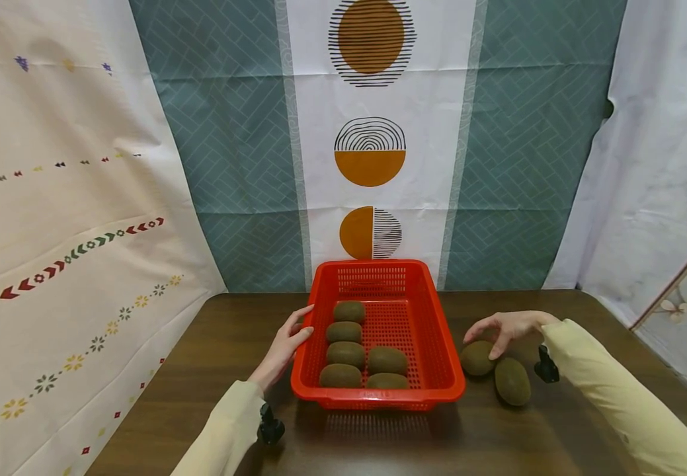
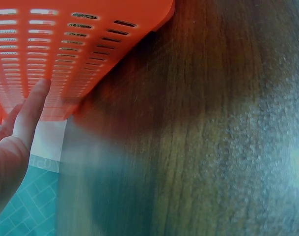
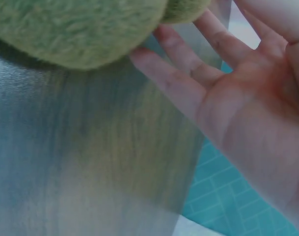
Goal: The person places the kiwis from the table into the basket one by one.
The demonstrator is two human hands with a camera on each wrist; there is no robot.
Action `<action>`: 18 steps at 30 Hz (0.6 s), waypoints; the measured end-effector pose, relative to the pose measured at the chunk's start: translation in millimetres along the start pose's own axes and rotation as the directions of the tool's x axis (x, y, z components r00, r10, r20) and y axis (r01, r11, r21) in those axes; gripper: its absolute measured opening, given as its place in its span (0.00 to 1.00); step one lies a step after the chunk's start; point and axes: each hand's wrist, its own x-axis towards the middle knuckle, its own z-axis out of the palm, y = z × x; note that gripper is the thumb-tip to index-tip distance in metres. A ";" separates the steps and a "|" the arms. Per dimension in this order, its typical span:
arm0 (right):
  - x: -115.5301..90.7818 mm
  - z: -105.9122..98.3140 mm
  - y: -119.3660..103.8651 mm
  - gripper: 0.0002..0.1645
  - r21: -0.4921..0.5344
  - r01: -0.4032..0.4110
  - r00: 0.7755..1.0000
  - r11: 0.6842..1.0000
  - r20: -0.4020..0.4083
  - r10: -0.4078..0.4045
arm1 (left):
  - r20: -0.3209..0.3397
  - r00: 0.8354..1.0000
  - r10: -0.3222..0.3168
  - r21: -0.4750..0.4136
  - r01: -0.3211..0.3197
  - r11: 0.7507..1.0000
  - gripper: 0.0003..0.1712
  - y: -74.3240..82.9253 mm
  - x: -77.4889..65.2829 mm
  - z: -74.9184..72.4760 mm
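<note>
A red plastic basket (image 1: 440,344) with slotted walls holds several brown, fuzzy kiwis (image 1: 387,360) in two columns toward its left and front. My left hand (image 1: 283,347) is at the basket's left side, fingers extended; in the left wrist view a straight finger (image 2: 34,105) lies against the slotted wall. To the right of the basket, two more kiwis are on the table. My right hand (image 1: 506,328) reaches over the one nearer the basket (image 1: 475,360), its thumb and fingers spread about it. The other kiwi (image 1: 512,382) lies just in front of that hand.
The dark wooden table (image 1: 248,317) ends at the back against a hanging cloth (image 1: 236,165) in teal and white panels. Patterned pale cloth (image 1: 81,264) hangs at the left, and a whitish sheet (image 1: 646,198) at the right.
</note>
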 end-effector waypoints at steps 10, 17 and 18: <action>-4.1 6.1 2.3 0.28 -0.039 -0.006 0.999 0.999 -0.033 0.005 | 0.048 0.999 -0.006 0.015 0.005 1.000 0.30 22.2 -9.8 6.5; -3.2 9.9 7.0 0.26 -0.004 0.024 0.997 1.000 -0.076 -0.024 | 0.047 0.999 -0.013 0.001 0.013 1.000 0.30 21.6 -10.3 6.0; -2.8 10.6 7.3 0.26 0.000 0.008 0.996 1.000 -0.093 -0.008 | 0.048 0.999 -0.012 0.002 0.012 1.000 0.30 21.5 -10.5 5.8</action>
